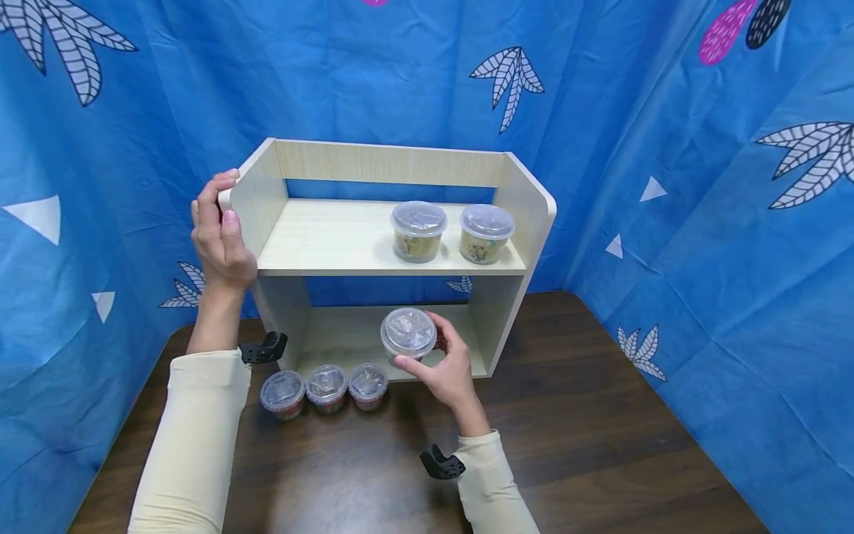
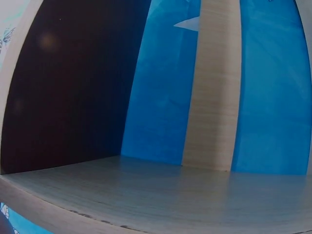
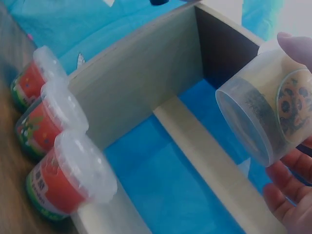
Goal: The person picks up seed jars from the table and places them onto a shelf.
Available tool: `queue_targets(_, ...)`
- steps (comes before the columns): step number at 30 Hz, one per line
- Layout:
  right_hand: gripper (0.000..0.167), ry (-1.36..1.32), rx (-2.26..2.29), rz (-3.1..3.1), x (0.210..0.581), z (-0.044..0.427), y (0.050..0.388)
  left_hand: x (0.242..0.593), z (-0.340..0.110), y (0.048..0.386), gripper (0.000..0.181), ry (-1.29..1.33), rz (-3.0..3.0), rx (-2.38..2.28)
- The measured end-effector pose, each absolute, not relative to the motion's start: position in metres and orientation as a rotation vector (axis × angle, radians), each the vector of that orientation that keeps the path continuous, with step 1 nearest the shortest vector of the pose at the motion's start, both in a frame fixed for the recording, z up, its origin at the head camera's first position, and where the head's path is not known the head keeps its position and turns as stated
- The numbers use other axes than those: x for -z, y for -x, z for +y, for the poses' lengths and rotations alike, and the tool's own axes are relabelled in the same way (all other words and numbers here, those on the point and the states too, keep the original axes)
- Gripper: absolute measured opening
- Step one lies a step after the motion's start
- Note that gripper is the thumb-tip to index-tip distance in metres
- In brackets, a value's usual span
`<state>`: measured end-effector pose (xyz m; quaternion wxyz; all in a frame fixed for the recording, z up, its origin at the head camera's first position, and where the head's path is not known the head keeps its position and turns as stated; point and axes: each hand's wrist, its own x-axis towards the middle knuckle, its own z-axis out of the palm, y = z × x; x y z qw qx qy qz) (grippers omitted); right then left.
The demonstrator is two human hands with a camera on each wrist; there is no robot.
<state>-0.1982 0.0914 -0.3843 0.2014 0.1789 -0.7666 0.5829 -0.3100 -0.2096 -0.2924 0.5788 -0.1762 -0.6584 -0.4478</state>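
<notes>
In the head view my right hand (image 1: pixel 445 371) grips a lidded clear cup (image 1: pixel 408 332) in front of the lower shelf. The right wrist view shows this cup (image 3: pixel 263 105) tilted, with a round printed label, fingers (image 3: pixel 287 178) around it. My left hand (image 1: pixel 223 241) holds the front edge of the left side panel of the pale wooden shelf unit (image 1: pixel 394 272). Two lidded cups, one (image 1: pixel 417 233) beside the other (image 1: pixel 485 236), stand on the upper shelf, toward the right. The left hand's fingers are out of the left wrist view.
Three small lidded cups with red labels, at left (image 1: pixel 283 394), middle (image 1: pixel 327 389) and right (image 1: pixel 368 386), stand in a row on the dark wooden table (image 1: pixel 360 475), before the unit's front left. Blue patterned cloth (image 1: pixel 400 89) hangs behind and at both sides.
</notes>
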Motion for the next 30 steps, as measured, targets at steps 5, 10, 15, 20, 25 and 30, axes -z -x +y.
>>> queue_targets(5,0.07,-0.54,-1.632,-2.088,0.378,0.086,0.198,0.293,-0.209,0.31,0.058,0.416,-1.541,1.044)
queue_targets(10,0.073,-0.555,-1.624,-2.058,0.37,0.082,0.197,0.293,-0.209,0.31,0.058,0.414,-1.539,1.048)
queue_targets(15,0.074,-0.577,-1.627,-2.04,0.364,0.08,0.196,0.293,-0.209,0.31,0.058,0.415,-1.532,1.047)
queue_targets(20,0.078,-0.626,-1.648,-2.0,0.358,0.078,0.197,0.293,-0.209,0.31,0.058,0.414,-1.527,1.046)
queue_targets(25,0.076,-0.642,-1.655,-1.993,0.359,0.077,0.204,0.293,-0.209,0.311,0.058,0.41,-1.524,1.046)
queue_targets(30,0.081,-0.66,-1.661,-1.998,0.374,0.077,0.222,0.292,-0.209,0.311,0.058,0.411,-1.515,1.049)
